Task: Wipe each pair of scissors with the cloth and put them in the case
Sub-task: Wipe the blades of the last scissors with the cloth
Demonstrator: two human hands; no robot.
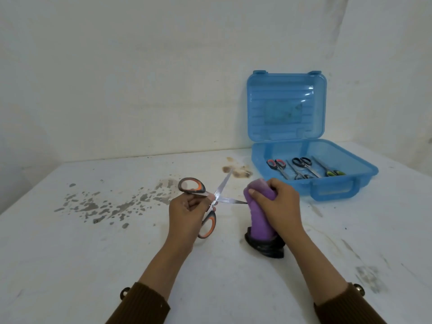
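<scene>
Brown-sleeved left hand (187,212) grips splayed orange-handled scissors (219,191), right hand (281,203) clutches purple cloth (259,222) on one blade: wiping step, after which blades likely need closing for the blue case (361,183).

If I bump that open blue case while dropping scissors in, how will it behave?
Probably light: the case is thin translucent plastic holding only a few scissors, so it may slide on the table. Its upright lid could wobble or swing.
</scene>
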